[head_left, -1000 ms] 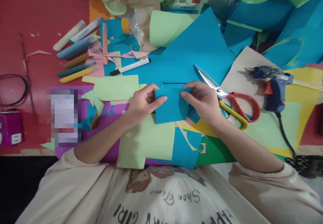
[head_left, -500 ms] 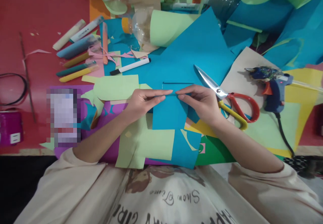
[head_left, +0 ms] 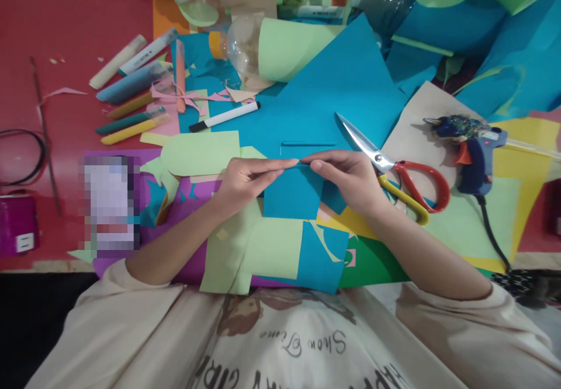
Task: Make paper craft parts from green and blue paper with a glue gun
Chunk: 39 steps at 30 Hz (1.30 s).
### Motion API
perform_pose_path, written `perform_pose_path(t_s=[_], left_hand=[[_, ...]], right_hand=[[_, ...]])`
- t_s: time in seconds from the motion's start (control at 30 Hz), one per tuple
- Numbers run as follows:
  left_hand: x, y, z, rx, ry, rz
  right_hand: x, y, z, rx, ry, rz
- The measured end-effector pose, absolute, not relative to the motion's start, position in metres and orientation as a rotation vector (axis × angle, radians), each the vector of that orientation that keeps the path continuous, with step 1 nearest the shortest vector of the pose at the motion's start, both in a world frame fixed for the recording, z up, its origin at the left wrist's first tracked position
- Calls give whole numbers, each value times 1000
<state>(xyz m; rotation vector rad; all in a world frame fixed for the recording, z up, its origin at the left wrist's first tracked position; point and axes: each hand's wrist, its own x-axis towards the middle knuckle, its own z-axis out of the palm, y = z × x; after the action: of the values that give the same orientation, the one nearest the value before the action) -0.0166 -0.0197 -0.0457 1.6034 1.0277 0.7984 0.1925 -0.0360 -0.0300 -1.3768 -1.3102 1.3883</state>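
A small piece of blue paper [head_left: 291,193] hangs between my hands, its top edge pinched at both sides. My left hand [head_left: 252,180] grips that edge between thumb and straight fingers. On the other side, my right hand [head_left: 344,173] has its thumb and fingers closed on the same edge, fingertips close to the left ones. Just beyond the fingers lies a thin rolled blue paper stick [head_left: 309,143] on a large blue sheet [head_left: 333,85]. Scissors [head_left: 381,161] with red and yellow handles lie open close to my right hand.
A blue glue gun [head_left: 480,155] with its cord lies at right. Several markers [head_left: 131,79] and a black-and-white marker [head_left: 225,116] are at left. Beyond is a plastic bottle [head_left: 245,44] wrapped in green paper. A blurred phone [head_left: 111,202] lies at left, and green paper [head_left: 272,249] in front.
The lower edge of the blue paper has risen slightly. My right fingertips have shifted left, nearer the left ones, and my right thumb has lifted a little.
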Motion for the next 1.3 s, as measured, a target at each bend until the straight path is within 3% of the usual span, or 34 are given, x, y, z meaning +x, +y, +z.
perform_pose_path(t_s=[0.93, 1.3], left_hand=[[-14, -16, -38, 1743, 1020, 752], [-13, -15, -35, 1709, 1047, 742]], right_hand=[[188, -44, -32, -1286, -1653, 1057], [189, -46, -32, -1311, -1593, 1067]])
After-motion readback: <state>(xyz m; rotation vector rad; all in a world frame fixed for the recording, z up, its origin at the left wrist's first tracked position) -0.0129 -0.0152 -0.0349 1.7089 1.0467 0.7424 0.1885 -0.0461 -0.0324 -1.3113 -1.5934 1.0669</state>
